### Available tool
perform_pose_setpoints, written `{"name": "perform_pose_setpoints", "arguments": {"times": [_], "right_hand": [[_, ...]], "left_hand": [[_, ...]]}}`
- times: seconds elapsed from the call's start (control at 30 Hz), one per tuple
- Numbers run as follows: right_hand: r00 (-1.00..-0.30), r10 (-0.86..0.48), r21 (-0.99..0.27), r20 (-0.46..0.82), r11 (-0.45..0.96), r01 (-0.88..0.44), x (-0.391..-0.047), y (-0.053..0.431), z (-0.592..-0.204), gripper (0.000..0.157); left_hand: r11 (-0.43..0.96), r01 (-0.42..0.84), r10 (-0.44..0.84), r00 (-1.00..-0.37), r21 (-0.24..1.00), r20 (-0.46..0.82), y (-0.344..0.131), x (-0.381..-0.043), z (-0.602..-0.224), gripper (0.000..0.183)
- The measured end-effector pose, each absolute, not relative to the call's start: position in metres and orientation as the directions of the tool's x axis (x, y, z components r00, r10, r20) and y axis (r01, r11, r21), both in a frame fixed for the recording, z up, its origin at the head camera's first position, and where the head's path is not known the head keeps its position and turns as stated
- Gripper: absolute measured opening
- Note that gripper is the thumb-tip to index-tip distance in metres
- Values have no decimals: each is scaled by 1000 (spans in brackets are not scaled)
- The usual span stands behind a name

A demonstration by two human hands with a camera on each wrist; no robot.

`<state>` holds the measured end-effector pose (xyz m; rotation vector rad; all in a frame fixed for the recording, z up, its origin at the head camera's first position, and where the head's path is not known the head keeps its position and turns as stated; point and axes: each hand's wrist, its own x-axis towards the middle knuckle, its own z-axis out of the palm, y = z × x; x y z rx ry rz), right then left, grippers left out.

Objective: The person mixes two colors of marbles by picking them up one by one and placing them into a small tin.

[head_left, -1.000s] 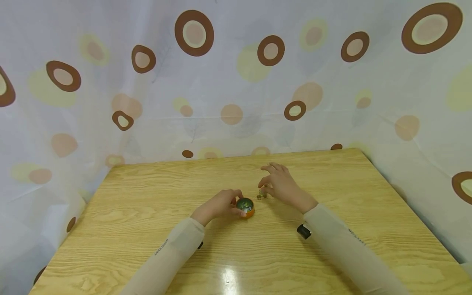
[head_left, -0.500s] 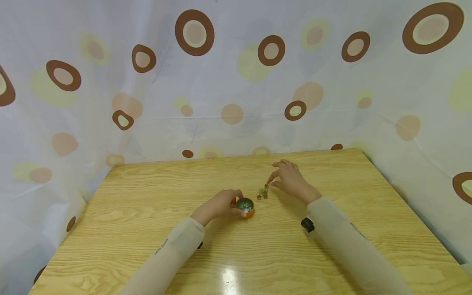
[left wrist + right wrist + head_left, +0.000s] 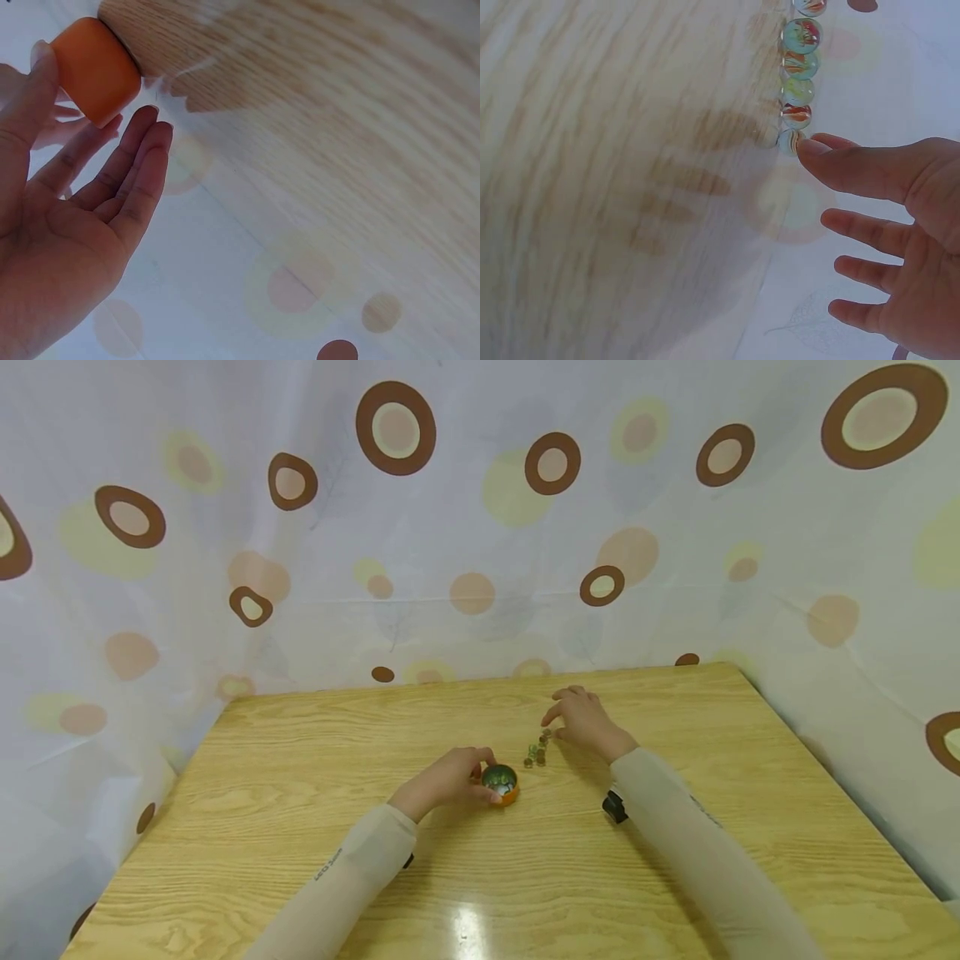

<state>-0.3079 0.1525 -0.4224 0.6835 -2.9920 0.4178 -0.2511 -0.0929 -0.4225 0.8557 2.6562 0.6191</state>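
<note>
My left hand (image 3: 447, 782) holds a small orange bowl (image 3: 96, 69), its thumb and index finger at opposite sides of the rim. The bowl's dark inside (image 3: 500, 779) has several marbles in it. To the right of the bowl, several glass marbles (image 3: 801, 65) with coloured swirls lie close together on the table. My right hand (image 3: 588, 722) is at the far end of this group, thumb and index finger pinching the end marble (image 3: 789, 141). Its other fingers are spread away from the marbles.
The wooden table (image 3: 300, 860) reaches back to a white curtain (image 3: 427, 527) printed with brown and yellow circles, which also hangs along both sides. A black wrist device (image 3: 615, 807) sits under the right sleeve.
My right hand has moved away from the middle of the marbles to their far end. Another marble now shows there between its fingertips. The left hand and bowl stay in place.
</note>
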Motion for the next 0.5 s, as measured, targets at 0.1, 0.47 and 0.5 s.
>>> {"name": "perform_pose_setpoints", "arguments": {"times": [0.1,0.47,0.5], "right_hand": [[-903,-423,-242,75,871,-428,-311,151,-424,21],[-908,-413,-215,70,882,-418,-315,151,-429,12],[-908,-412,-213,71,883,-417,-315,151,-429,12]], "left_hand": [[732,492,609,-783,471,-128,-92,-251,-422,46],[729,489,608,-784,479,-125,-92,-250,-421,44],[731,488,607,-785,477,-126,-93,-250,-422,44]]}}
